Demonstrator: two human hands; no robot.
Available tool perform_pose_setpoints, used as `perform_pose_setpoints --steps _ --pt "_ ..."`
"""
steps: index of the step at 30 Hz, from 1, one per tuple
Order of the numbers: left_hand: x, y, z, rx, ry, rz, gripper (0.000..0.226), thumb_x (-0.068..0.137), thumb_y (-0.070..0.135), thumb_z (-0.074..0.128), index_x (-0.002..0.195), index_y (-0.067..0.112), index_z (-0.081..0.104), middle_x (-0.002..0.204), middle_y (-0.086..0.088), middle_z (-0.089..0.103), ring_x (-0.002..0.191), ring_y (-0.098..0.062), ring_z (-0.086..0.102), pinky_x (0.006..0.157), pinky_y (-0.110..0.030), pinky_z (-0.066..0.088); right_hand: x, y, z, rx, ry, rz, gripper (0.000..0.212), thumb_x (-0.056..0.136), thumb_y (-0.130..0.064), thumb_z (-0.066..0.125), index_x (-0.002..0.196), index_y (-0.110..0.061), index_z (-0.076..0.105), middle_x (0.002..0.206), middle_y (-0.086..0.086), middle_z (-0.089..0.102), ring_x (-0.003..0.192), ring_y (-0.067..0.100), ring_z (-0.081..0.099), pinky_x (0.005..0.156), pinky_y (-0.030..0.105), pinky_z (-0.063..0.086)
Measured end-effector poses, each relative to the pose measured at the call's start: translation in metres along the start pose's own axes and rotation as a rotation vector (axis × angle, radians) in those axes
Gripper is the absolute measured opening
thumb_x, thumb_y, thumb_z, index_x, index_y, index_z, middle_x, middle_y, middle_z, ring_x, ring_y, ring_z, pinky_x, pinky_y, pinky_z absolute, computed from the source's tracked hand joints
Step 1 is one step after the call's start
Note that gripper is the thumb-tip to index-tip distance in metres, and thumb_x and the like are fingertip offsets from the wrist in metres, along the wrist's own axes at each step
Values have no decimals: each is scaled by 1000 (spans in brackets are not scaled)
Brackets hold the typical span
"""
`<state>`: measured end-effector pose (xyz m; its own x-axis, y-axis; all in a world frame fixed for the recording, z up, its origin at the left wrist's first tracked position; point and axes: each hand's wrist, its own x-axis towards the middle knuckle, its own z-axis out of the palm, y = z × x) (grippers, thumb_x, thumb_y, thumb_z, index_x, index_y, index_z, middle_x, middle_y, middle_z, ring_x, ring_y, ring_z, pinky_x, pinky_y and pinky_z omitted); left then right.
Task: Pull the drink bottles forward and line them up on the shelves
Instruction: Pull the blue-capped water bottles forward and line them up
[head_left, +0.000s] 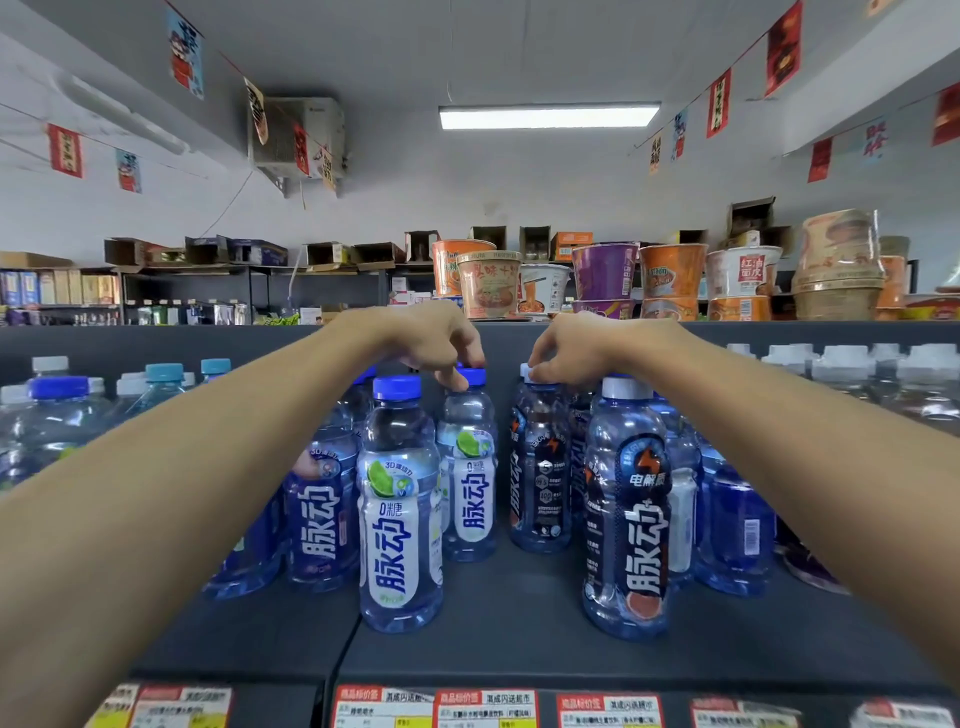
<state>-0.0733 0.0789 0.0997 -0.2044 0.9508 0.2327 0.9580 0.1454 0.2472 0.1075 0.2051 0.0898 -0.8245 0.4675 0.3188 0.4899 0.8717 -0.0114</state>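
Blue-tinted drink bottles stand on a dark shelf (519, 613). My left hand (431, 338) pinches the blue cap of a white-labelled lime bottle (470, 478) set back in the middle. My right hand (566, 348) pinches the white cap of a dark-labelled bottle (537, 467) beside it. Further forward stand another white-labelled lime bottle (400, 509) on the left and a dark-labelled bottle with a white cap (628, 509) on the right. More bottles crowd behind and beside these, partly hidden by my forearms.
Clear water bottles (52, 410) fill the shelf's left end, and others (852, 374) fill the right. Instant noodle cups (675, 275) sit on top of the unit behind. Price tags (488, 706) line the shelf's front edge. Bare shelf shows between the two front bottles.
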Motion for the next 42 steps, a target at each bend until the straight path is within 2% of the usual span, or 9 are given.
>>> perform_pose_setpoints --steps 6,10,17,19,25,31,34,37,42 --pt "-2 3 0 0 -37 -29 30 75 22 88 91 16 64 93 -8 76 80 -27 75 82 -42 60 1 1 -1 21 3 7 26 95 -43 66 109 -23 76 105 -4 73 86 13 67 76 29 54" --pt "2 3 3 78 16 -20 34 71 32 91 86 20 63 88 -4 76 78 -23 75 60 -29 53 7 4 1 8 17 12 27 92 -47 69 105 -25 75 97 -10 68 81 9 63 70 27 51" --pt "6 -11 3 72 31 4 31 71 32 91 83 25 64 87 0 76 73 -15 72 56 -26 52 14 9 1 -7 -23 24 26 89 -51 71 102 -29 72 84 -4 73 59 8 68 68 31 58" --pt "7 -17 5 81 59 10 30 71 34 90 81 27 63 91 2 75 81 -15 71 69 -34 57 16 7 0 6 -52 33 26 89 -50 71 100 -27 70 78 -1 75 53 6 69 64 30 55" --pt "10 -20 7 102 71 41 29 71 36 90 80 29 63 94 5 71 89 -15 67 76 -34 55 21 3 -1 34 -44 48 22 86 -41 77 96 -23 69 84 -6 71 60 7 71 58 23 49" --pt "13 -27 11 103 90 70 28 74 34 88 82 30 61 93 9 69 87 -6 65 66 -21 45 17 11 -8 62 -105 26 16 87 -29 79 97 -31 66 107 -7 65 95 16 68 73 28 50" --pt "12 -30 9 81 55 48 39 67 38 92 91 32 62 98 10 69 94 -8 64 75 -25 48 14 10 -12 19 -116 24 19 86 -31 79 99 -30 65 102 -5 69 82 13 73 63 24 52" --pt "11 -31 5 73 39 -10 62 57 42 96 107 33 62 107 10 65 98 -8 62 85 -29 51 14 2 -13 -70 -156 52 49 77 -51 83 114 -27 62 96 0 74 67 13 74 67 31 59" --pt "12 -29 6 140 -34 -2 72 60 45 94 124 41 60 111 10 63 100 -13 60 88 -31 44 18 -5 -2 -334 -180 30 77 74 -64 78 131 -15 61 101 -3 75 97 19 70 93 41 56"
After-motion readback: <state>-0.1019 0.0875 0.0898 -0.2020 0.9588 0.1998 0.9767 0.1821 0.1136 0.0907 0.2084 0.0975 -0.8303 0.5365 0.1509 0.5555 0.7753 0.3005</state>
